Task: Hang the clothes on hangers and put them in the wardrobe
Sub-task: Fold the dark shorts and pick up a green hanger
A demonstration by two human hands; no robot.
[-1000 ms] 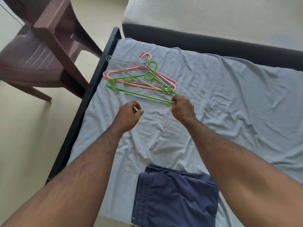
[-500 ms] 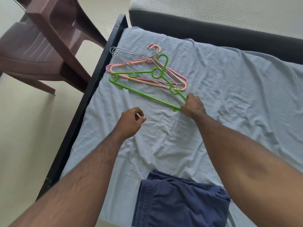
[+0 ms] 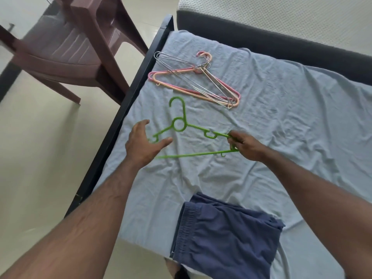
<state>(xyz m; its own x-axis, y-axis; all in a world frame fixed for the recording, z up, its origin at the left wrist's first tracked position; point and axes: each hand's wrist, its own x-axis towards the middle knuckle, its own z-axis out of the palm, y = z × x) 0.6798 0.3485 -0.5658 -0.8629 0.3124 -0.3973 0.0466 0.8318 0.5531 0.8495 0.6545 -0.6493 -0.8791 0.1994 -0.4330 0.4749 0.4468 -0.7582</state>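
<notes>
A green plastic hanger is held just above the light blue bedsheet, hook pointing away from me. My right hand pinches its right end. My left hand spreads its fingers over the hanger's left end, which it partly hides; no grip shows. Folded dark blue shorts lie at the sheet's near edge, between my forearms. Farther back rests a pile of hangers, pink and peach plastic ones with several wire ones on top.
A brown plastic chair stands on the pale floor to the left of the bed's black frame. A dark-edged white mattress lies behind the sheet.
My right hand has pulled the green hanger off the pile toward me and turned it. My left hand has uncurled and moved over the hanger's left end.
</notes>
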